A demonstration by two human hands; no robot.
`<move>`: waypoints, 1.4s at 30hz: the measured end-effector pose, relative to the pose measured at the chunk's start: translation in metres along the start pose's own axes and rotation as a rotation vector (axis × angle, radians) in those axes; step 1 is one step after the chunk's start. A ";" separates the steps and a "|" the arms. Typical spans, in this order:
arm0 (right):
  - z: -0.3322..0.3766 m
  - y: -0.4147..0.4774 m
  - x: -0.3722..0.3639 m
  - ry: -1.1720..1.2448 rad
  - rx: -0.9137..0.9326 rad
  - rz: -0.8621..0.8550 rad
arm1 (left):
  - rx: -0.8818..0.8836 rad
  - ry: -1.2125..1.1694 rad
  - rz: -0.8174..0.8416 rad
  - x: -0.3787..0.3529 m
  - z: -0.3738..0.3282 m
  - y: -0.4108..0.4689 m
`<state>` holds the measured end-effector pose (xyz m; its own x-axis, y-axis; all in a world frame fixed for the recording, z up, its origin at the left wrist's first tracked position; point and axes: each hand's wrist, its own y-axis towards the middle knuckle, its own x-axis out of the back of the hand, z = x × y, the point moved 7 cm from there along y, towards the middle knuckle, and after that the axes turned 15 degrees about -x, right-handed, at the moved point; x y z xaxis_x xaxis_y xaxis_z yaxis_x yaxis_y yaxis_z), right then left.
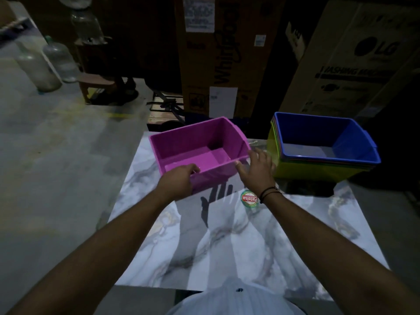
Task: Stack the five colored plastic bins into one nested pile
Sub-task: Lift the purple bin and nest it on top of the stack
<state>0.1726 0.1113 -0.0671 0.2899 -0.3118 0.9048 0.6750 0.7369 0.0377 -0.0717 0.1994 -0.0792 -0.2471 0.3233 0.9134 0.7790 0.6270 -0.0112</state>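
Our left hand [179,181] grips the magenta bin [200,151] by its near rim — right hand [255,170] spread beside it; we should lift level, then lower squarely into the blue-topped pile [322,146] at the surface's [227,235] far right corner.

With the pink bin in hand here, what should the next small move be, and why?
Probably close the right hand on the pink bin and carry it rightward over the blue bin. The left hand grips its near rim, the right only touches the corner, and the blue bin tops the nested pile, empty.
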 end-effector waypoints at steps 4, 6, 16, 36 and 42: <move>-0.023 0.000 -0.007 0.066 -0.181 0.101 | 0.008 -0.116 0.019 0.004 0.008 -0.017; -0.027 -0.003 -0.007 0.092 -0.202 0.133 | -0.011 -0.141 0.033 0.010 0.006 -0.022; -0.044 -0.012 -0.016 0.218 -0.204 0.216 | 0.171 0.181 -0.372 0.040 0.022 -0.043; 0.066 -0.078 0.107 0.483 0.243 -0.067 | 0.541 -0.562 -0.486 -0.018 0.087 -0.078; 0.025 -0.055 0.121 0.410 0.152 -0.132 | 0.572 -0.775 -0.516 0.000 0.075 -0.040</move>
<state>0.1539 0.0480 0.0512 0.4739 -0.5979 0.6465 0.6255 0.7453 0.2307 -0.1460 0.2277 -0.1098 -0.9189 0.1597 0.3606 0.1439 0.9871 -0.0705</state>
